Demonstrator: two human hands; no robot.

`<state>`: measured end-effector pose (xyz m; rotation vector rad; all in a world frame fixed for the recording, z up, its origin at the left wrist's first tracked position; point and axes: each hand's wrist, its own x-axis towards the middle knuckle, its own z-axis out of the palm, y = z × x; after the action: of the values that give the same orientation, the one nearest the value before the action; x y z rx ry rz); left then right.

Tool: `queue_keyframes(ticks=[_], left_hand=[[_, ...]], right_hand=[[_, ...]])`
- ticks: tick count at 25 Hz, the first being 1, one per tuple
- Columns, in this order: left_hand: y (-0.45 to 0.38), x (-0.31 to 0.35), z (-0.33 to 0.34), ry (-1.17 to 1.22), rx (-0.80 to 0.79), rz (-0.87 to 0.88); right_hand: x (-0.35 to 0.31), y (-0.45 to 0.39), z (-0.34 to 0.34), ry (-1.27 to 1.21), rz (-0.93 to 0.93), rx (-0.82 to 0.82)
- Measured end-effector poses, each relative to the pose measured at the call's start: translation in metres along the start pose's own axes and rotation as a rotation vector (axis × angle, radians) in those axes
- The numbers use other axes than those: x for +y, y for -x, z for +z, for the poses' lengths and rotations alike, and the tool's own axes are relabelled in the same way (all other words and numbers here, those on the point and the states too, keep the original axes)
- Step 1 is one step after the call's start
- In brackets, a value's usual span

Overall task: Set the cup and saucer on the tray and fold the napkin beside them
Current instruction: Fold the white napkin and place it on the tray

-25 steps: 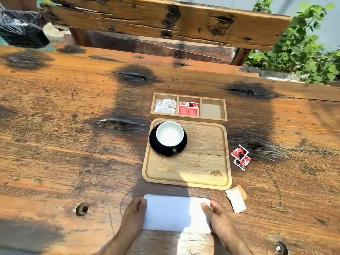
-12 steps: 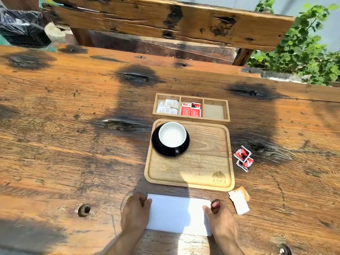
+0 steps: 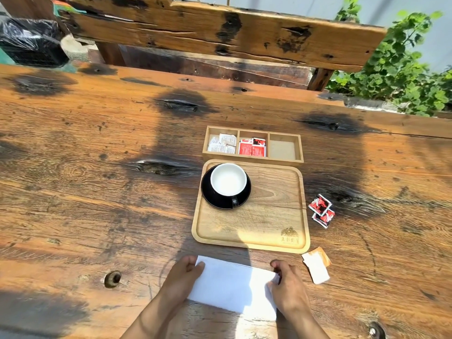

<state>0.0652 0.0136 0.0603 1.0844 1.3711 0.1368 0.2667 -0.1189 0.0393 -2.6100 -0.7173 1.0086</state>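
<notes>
Head view: napkin (image 3: 232, 286) lies on the tabletop (image 3: 97, 204) just below the tray (image 3: 252, 244), now narrower than a second ago. Left hand (image 3: 182, 277) and right hand (image 3: 286, 282) have curled, fingers pinching its ends. Fold's progressing; cup (image 3: 228, 179) and saucer (image 3: 210, 199) already sit aboard.

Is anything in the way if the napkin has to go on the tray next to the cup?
Nothing visible. The napkin lies just below the tray, and the tray's right side, beside the cup, is bare.
</notes>
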Motion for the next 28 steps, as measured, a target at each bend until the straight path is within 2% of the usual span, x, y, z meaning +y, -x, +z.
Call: queue_keyframes(ticks=[6, 8, 12, 15, 19, 22, 23, 25, 28], left_hand=[[0.009, 0.043, -0.005, -0.1, -0.149, 0.243], [0.005, 0.063, -0.007, -0.194, -0.198, 0.302], [-0.01, 0.109, -0.003, -0.402, -0.233, 0.447], [-0.025, 0.146, 0.017, -0.606, -0.151, 0.592], [-0.035, 0.184, 0.065, -0.884, -0.055, 0.697], [-0.041, 0.196, 0.09, -0.992, -0.046, 0.766], [-0.042, 0.198, 0.093, -0.975, -0.028, 0.791], [-0.039, 0.191, 0.092, -0.793, 0.023, 0.787], [-0.025, 0.145, 0.072, -0.421, 0.084, 0.64]], right_hand=[[0.003, 0.004, -0.001, 0.035, -0.065, -0.182], [0.003, 0.009, -0.005, -0.034, -0.081, -0.261], [0.006, 0.016, -0.008, -0.397, -0.065, -0.362], [0.006, 0.019, -0.011, -0.662, -0.042, -0.391], [0.006, 0.017, -0.004, -0.977, 0.101, -0.359], [0.005, 0.015, -0.001, -1.053, 0.188, -0.308], [0.005, 0.014, 0.001, -1.059, 0.221, -0.292], [0.005, 0.011, 0.005, -1.081, 0.292, -0.284], [0.006, 0.012, 0.01, -1.124, 0.36, -0.297]])
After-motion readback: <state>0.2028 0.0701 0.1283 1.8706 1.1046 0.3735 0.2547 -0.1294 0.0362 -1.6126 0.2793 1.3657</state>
